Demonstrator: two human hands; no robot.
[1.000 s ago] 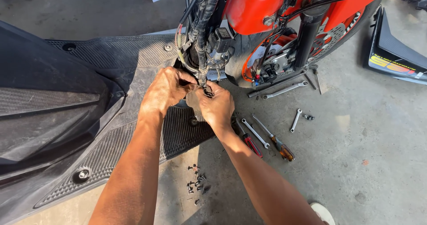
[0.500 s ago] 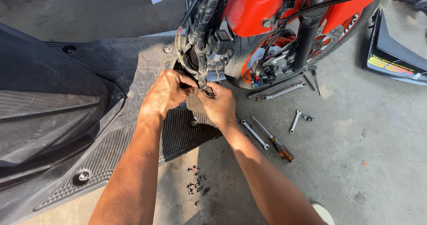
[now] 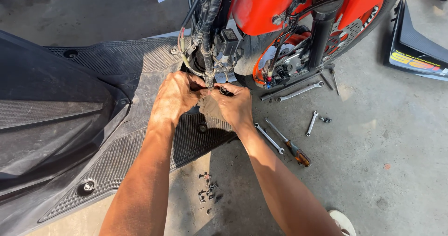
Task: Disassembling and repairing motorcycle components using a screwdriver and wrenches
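Wiring bundle (image 3: 208, 54) hangs down from the scooter's stripped front, just behind the orange fender (image 3: 261, 7), and ends where both hands meet above the black ribbed footboard (image 3: 116, 63). The left hand (image 3: 176, 96) curls its fingers narrow around the lower end, apparently steadying it, while the right hand (image 3: 232, 106) pinches a small dark connector (image 3: 225, 91) at the same spot, thumb on top. On the concrete floor to the right lie wrenches (image 3: 269, 138) and a screwdriver (image 3: 289, 144), near the right forearm; loose dark screws (image 3: 207, 191) are gathered below the footboard's edge.
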